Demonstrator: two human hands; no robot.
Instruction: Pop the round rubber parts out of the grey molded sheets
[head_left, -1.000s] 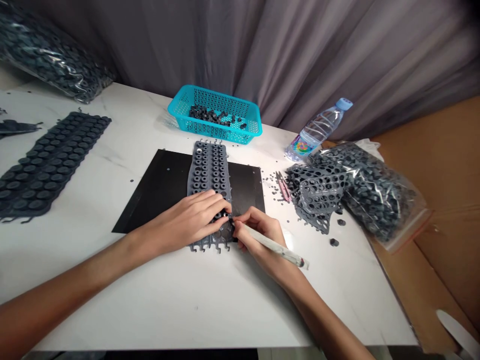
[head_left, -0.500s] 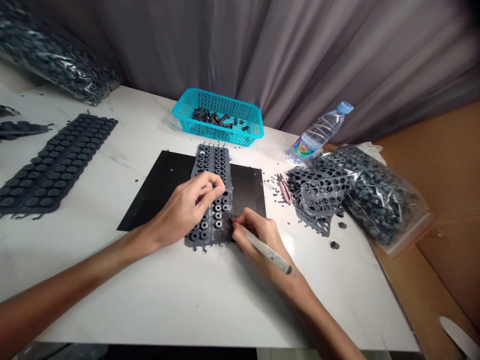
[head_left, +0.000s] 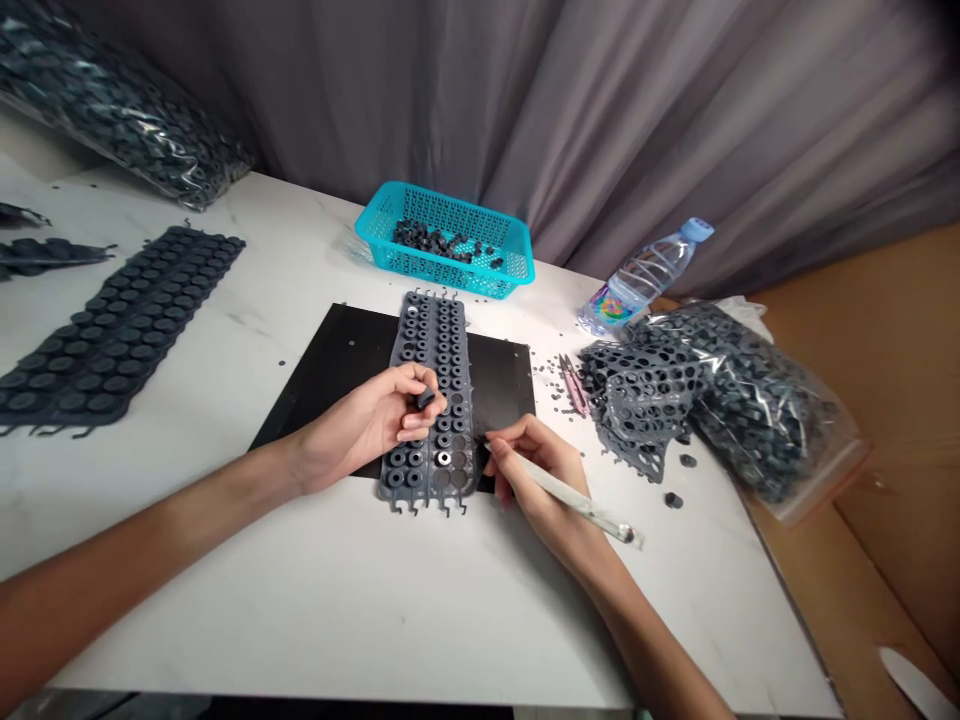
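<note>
My left hand (head_left: 367, 415) is closed, palm partly turned up, pinching a small dark rubber plug (head_left: 425, 397) between thumb and fingers. Below it lies a grey moulded rubber sheet (head_left: 431, 345) with rows of round ring-topped plugs. Near its front right corner several round holes stand empty. My right hand (head_left: 540, 465) is closed around a whitish pen-like tool (head_left: 585, 510) just right of the sheet. The tool's tip points toward the sheet and is too small to make out. Under the sheet is a flat black mat (head_left: 319, 385).
A turquoise basket (head_left: 450, 272) with loose plugs stands behind. To the right are pink thread snips (head_left: 575, 385), punched-out sheets (head_left: 637, 415), a water bottle (head_left: 649, 270) and a bag of plugs (head_left: 772, 410). Another full sheet (head_left: 127, 325) and a large bag (head_left: 127, 110) lie left.
My left hand has drawn slightly down and turned palm up, the rubber plug now showing in its fingers. My right hand has shifted slightly right, off the sheet's edge, with the tool.
</note>
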